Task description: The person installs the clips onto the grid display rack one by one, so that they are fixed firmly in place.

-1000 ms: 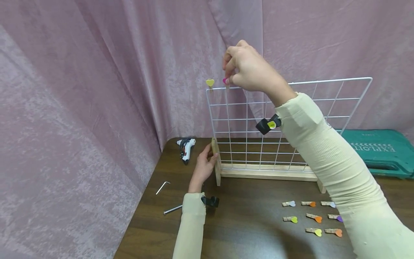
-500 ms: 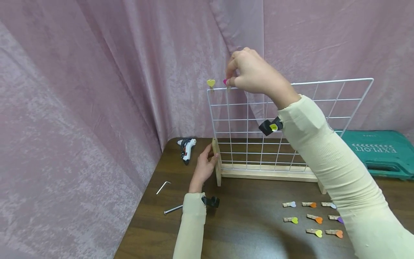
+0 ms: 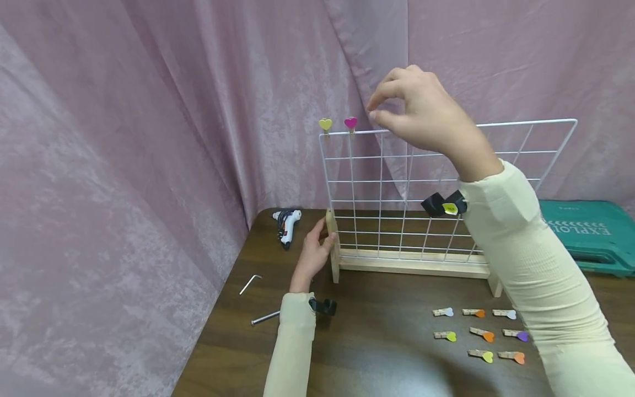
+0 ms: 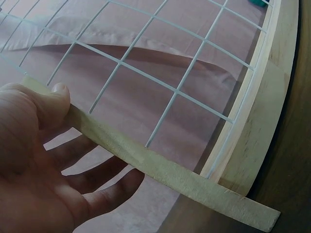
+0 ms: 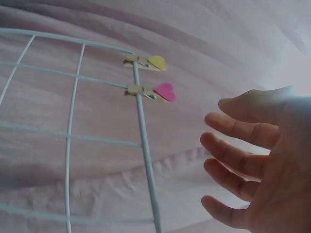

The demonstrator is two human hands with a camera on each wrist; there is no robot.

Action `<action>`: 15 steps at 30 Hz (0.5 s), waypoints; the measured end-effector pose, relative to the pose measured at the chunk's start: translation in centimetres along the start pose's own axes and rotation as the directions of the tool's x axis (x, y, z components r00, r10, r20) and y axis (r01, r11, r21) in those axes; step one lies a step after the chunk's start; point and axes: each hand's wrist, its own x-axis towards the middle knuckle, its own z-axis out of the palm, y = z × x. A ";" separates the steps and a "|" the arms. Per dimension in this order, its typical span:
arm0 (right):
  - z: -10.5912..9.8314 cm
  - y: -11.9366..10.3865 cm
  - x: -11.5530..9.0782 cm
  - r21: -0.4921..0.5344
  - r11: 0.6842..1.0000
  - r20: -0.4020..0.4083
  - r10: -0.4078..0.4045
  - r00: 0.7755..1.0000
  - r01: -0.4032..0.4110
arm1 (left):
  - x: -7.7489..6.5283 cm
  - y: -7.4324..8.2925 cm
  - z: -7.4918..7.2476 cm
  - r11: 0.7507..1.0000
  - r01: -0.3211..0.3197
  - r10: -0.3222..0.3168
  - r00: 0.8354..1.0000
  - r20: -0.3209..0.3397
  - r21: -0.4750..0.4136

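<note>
A white wire grid rack (image 3: pixel 394 180) stands upright in a light wooden base (image 3: pixel 412 266). Two small wooden clothespins are clipped on its top wire near the left corner: one with a yellow heart (image 3: pixel 325 124), one with a pink heart (image 3: pixel 350 123). My right hand (image 3: pixel 421 113) hovers right of the pink clothespin; the right wrist view shows its fingers (image 5: pixel 233 167) spread and holding nothing. My left hand (image 3: pixel 313 252) grips the wooden side post (image 4: pixel 146 158) of the rack, thumb on one face and fingers behind.
Several heart clothespins, such as an orange one (image 3: pixel 481 334), lie in rows at the front right. A green case (image 3: pixel 585 231) lies behind right. On the left are a glue gun (image 3: pixel 288 226), a hex key (image 3: pixel 250 283) and a metal bolt (image 3: pixel 265 318). Pink curtain hangs behind.
My right hand has let go of the pink clothespin, which stays clipped on the top wire, and has moved away to the right. My left hand keeps its place on the side post.
</note>
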 end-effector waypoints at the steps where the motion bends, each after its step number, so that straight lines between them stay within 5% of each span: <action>1: -0.1 0.0 -0.4 0.005 1.000 -0.028 -0.015 1.000 0.015 | 0.0 0.0 0.0 1.000 -0.002 0.002 1.000 -0.004 -0.001; 5: -0.6 0.0 -1.9 0.026 0.997 -0.167 -0.061 0.984 0.067 | -0.1 -0.1 -0.3 1.000 -0.001 0.001 1.000 -0.014 -0.009; 10: -1.1 0.7 -3.9 0.019 0.995 -0.353 -0.089 0.931 0.102 | 0.0 0.0 -0.3 1.000 0.000 0.000 1.000 -0.007 -0.017; 15: -1.6 1.9 -6.5 -0.019 0.981 -0.431 -0.181 0.884 0.192 | 0.1 -0.1 -0.2 1.000 0.002 -0.002 1.000 0.003 -0.024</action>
